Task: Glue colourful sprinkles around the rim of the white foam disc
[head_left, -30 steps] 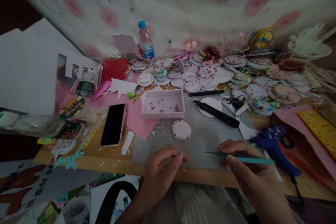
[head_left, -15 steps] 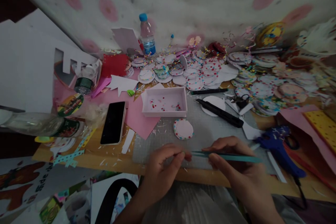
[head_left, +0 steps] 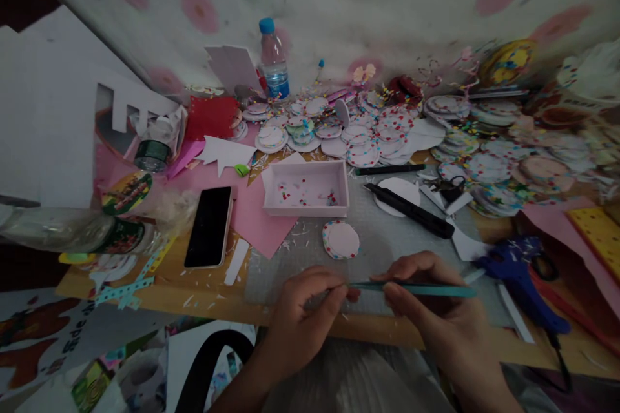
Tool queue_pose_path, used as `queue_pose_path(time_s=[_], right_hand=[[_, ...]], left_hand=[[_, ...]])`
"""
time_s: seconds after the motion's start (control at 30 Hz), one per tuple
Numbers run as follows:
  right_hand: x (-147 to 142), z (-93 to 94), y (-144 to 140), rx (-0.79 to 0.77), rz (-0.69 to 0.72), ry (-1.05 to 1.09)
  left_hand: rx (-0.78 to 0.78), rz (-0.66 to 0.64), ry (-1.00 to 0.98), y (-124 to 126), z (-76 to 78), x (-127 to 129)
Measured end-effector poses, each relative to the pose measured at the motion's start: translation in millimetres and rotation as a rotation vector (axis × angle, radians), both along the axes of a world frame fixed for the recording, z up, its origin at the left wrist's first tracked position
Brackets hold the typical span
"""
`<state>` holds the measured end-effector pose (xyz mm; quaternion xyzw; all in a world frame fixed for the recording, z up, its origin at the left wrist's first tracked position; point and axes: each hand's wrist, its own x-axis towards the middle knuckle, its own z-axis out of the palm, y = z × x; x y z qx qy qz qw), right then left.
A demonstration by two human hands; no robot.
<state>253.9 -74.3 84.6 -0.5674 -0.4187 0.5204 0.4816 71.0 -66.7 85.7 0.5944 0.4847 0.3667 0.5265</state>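
Fingers of our left hand (head_left: 303,310) pinch shut on something too small to identify; our right hand (head_left: 436,310) grips slim teal metal tweezers (head_left: 411,288) mid-shaft, tips meeting that pinch above the grey cutting mat (head_left: 382,239). We judge them light, stiff, springy.

open grey mat (head_left: 387,239) ahead of the hands; only a dotted disc (head_left: 341,240) there, pink tray (head_left: 306,188) and black knife (head_left: 409,210) fencing the far side.

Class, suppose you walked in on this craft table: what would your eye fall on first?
Probably the two hands at the near edge: the right hand holds teal tweezers pointed at the left hand. Behind them lie heaps of dotted paper discs and a pink tray.
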Motion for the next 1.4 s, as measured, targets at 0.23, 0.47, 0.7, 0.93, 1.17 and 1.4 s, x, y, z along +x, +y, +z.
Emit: queue_pose_path(time_s=[0.23,0.47,0.7,0.93,1.17,1.4], right_hand=[[-0.4,-6.5,3.0,0.036,0.016,0.057],[-3.9,-12.7,-5.8,0.478,-0.023,-0.164],[-3.2,-25.2,-8.9,0.807,0.401,-0.588],[-5.0,-47.9,-9.6,0.884,0.321,-0.603],[18.3,-88.9,2.1,0.518,0.259,-0.929],[12.1,-93.6,6.6,0.543,0.470,-1.081]], left_hand=[[-0.007,0.019,-0.003,-1.2,-2.7,-1.3],[-0.129,0.021,-0.025,2.8,0.8,4.6],[-0.221,0.187,-0.076,-4.9,-14.6,19.0],[-0.221,0.261,-0.061,0.5,-9.1,10.3],[-0.202,0.273,0.013,7.1,-16.4,-8.8],[-0.189,0.215,0.019,2.0,-22.2,-7.7]])
